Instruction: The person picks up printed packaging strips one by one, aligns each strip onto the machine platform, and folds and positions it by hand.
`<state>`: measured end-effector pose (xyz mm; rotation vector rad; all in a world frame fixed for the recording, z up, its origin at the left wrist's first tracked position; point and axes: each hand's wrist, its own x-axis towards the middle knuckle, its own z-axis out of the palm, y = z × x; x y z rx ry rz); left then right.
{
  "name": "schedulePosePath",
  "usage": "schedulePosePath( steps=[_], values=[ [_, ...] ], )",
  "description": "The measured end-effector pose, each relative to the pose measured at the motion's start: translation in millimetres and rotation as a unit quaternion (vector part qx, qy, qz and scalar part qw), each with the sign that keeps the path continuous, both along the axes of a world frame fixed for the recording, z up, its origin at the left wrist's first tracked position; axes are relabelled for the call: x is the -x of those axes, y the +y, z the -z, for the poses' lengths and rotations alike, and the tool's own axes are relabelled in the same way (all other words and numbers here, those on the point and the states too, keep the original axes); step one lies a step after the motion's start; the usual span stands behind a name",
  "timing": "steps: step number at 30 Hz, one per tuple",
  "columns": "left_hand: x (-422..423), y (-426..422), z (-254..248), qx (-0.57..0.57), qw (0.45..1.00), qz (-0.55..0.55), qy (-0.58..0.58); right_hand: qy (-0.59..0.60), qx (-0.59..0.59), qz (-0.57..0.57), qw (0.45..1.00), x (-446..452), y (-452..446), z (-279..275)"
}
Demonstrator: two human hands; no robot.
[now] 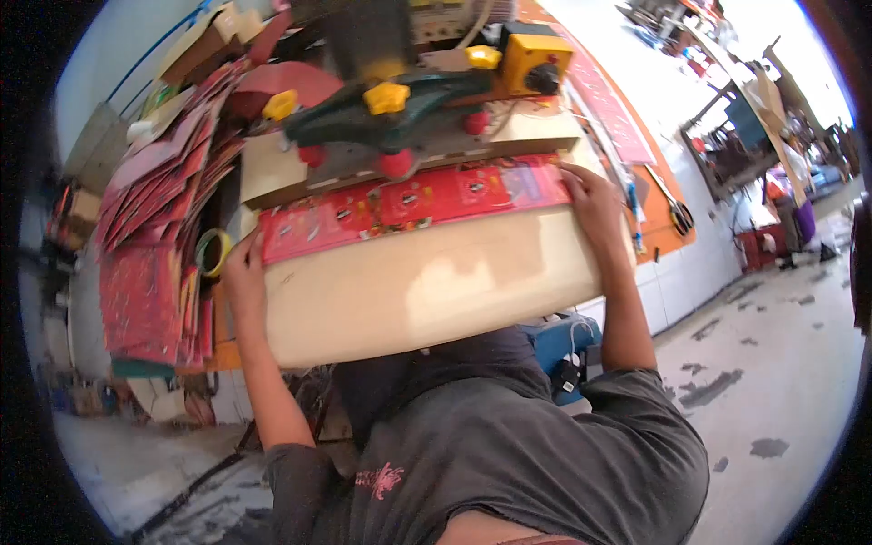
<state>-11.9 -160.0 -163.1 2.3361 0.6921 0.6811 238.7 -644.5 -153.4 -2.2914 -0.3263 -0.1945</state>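
Observation:
A long red printed sheet lies across the back of a pale wooden board, along the front of a machine with yellow knobs and red feet. At the sheet's left end, my left hand has its fingers closed on the edge. My right hand holds the right end, thumb and fingers at the corner. The sheet's far edge runs close to the machine's metal base.
Stacked red printed sheets stand at the left, beside a yellow tape roll. Scissors lie on the orange table at the right. A yellow control box sits at the back, and cluttered shelving is at the far right.

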Motion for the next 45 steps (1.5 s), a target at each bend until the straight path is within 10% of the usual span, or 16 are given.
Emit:
schedulePosePath(
  steps=[45],
  values=[
    [29, -28, -18, 0.033, 0.999, 0.028, 0.015, -0.020, -0.080, 0.002, 0.997, 29, -7, 3]
  ],
)
